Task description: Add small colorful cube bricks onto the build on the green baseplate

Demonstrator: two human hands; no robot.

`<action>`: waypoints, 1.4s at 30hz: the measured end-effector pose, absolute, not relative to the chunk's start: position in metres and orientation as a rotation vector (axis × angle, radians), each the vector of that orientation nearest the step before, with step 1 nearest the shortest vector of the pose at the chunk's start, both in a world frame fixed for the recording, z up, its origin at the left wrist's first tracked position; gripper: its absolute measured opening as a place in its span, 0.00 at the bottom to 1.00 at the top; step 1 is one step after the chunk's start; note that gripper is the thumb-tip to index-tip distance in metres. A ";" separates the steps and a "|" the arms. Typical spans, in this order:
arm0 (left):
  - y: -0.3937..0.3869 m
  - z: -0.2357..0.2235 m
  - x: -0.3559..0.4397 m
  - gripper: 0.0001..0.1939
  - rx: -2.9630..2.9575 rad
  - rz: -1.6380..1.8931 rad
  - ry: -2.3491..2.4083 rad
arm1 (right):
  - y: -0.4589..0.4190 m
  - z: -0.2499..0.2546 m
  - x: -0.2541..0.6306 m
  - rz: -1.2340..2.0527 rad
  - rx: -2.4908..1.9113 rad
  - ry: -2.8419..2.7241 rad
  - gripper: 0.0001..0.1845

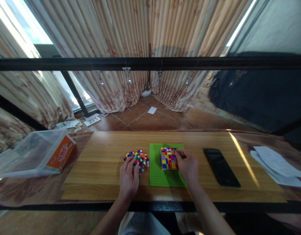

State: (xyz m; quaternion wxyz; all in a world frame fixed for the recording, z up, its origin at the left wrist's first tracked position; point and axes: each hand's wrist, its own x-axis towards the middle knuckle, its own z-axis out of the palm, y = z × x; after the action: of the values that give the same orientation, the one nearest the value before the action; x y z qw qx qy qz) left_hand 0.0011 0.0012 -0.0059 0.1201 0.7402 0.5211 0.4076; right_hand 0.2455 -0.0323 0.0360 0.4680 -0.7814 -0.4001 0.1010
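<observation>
A square block built of many-coloured toy bricks sits on a green studded baseplate. My right hand is at the block's right side, thumb and fingers pinched together over its upper right corner. Whatever is between those fingertips is too small to make out. To the left of the baseplate lies a loose pile of tiny coloured bricks. My left hand rests on the pile's lower left part, fingers curved and apart, touching the bricks and covering some of them.
A black phone lies on the wooden board to the right. Papers are at the far right. A clear plastic box with an orange label stands at the left. A dark metal bar crosses beyond the table.
</observation>
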 end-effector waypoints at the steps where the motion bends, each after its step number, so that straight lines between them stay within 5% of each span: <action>1: 0.001 -0.006 0.001 0.16 2.166 1.190 1.519 | -0.032 0.036 0.245 0.248 -1.923 -0.979 0.17; 33: 0.002 -0.004 0.001 0.17 2.077 1.174 1.485 | -0.038 0.026 0.246 0.301 -1.792 -0.911 0.17; 42: -0.002 0.006 -0.003 0.16 1.940 1.230 1.377 | -0.057 0.053 0.180 0.092 -1.619 -1.524 0.11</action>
State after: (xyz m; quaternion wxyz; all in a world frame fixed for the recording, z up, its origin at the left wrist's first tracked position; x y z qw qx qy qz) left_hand -0.0026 -0.0016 0.0062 0.2296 0.7051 0.5004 0.4468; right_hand 0.1803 -0.0565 0.0530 0.4422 -0.6526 -0.6142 0.0370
